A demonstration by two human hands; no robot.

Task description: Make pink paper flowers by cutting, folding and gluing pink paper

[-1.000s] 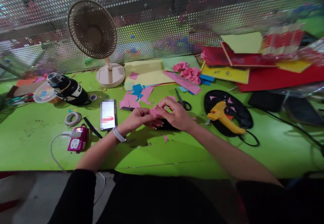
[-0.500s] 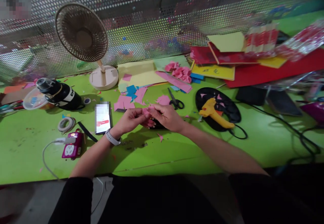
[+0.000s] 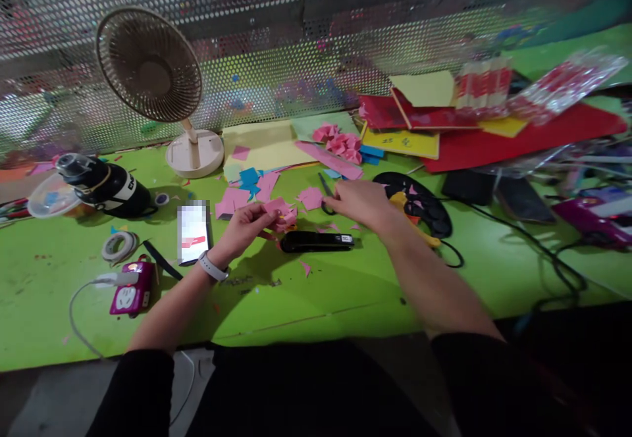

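Note:
Pinched between the thumb and fingers of my left hand [image 3: 245,228] is a folded pink paper piece [image 3: 281,214], shaped like a small flower. My right hand [image 3: 363,201] reaches over the black-handled scissors [image 3: 326,190], its fingers closed down on the handle. The scissors lie on the table, blades pointing away from me, and my hand hides part of the handle. A black stapler [image 3: 316,241] lies in front of both hands. Loose pink paper pieces [image 3: 311,197] are scattered between and beyond them.
On the left are a phone [image 3: 193,231], a tape roll [image 3: 120,246], a purple power socket [image 3: 131,288], a black bottle [image 3: 106,187] and a fan [image 3: 195,154]. Pink paper flowers [image 3: 340,144] sit at the back. A yellow glue gun [image 3: 428,233] rests on a black pad [image 3: 437,210].
My right hand has left the pink paper and moved right to the scissors. My left hand keeps the paper, shifting slightly left. The stapler is now uncovered.

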